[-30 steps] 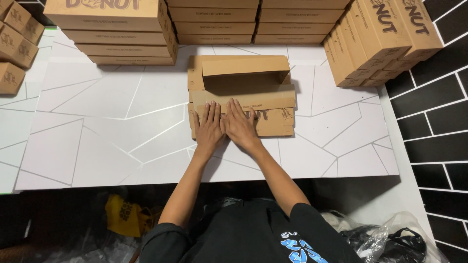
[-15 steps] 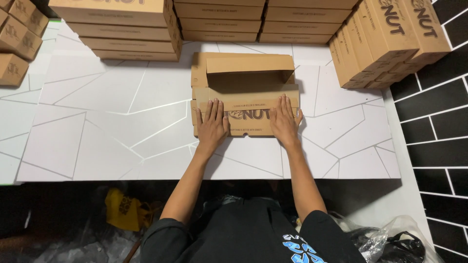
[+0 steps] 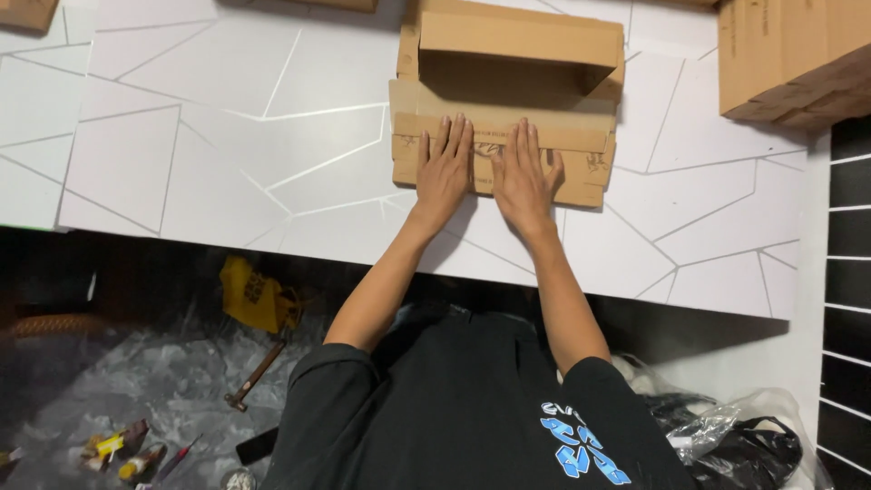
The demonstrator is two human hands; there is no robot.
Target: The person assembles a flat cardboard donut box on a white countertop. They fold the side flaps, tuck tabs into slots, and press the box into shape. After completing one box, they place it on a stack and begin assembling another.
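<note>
Head view: a partly folded brown cardboard box (image 3: 508, 91) lies on the white counter (image 3: 227, 154), in the upper middle of the frame. Both hands rest flat, palms down, on its folded front flap. The left hand (image 3: 445, 172) is open, fingers spread slightly and pointing toward the top of the frame. The right hand (image 3: 522, 177) lies just beside it, likewise open and flat, gripping nothing. The box's rear flap stands raised above an open cavity. A stack of similar boxes (image 3: 789, 54) sits at the upper right. Below the counter's edge, on the dark floor at lower left, lie a hammer (image 3: 254, 375) and a yellow bag (image 3: 259, 295).
</note>
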